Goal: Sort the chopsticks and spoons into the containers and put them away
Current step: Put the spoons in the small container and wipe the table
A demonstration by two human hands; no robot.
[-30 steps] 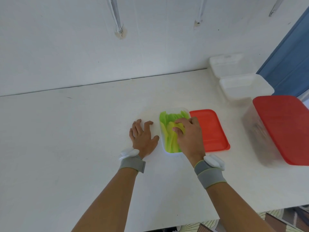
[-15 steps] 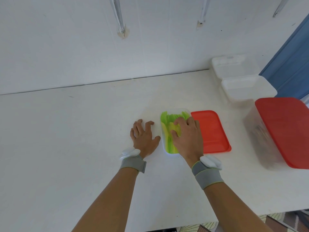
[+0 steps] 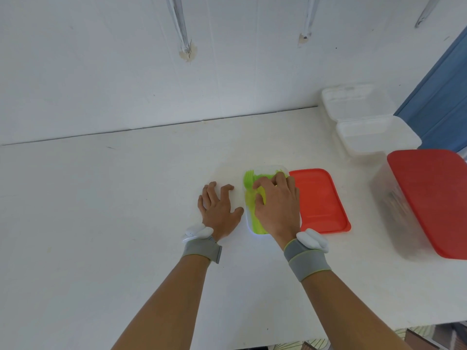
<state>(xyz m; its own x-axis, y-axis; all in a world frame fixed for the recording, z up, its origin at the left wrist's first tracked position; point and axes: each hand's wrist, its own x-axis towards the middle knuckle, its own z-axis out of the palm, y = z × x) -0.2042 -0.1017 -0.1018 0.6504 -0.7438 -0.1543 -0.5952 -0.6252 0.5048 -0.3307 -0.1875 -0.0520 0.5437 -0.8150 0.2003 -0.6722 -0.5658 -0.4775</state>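
Two hands: right hand (image 3: 276, 205) pressing green cutlery (image 3: 250, 195).

A plain home-like room: white table (image 3: 101, 210) against a painted wall (image 3: 126, 72), lidded plastic food containers (image 3: 374, 137).

Right hand (image 3: 276, 207): your curled fingers (image 3: 260, 184) reach into the tub (image 3: 249, 223) of green cutlery (image 3: 250, 195).
Left hand (image 3: 219, 209): rests spread on the desk (image 3: 101, 210).
Red lid (image 3: 321, 200): just right of the tub.
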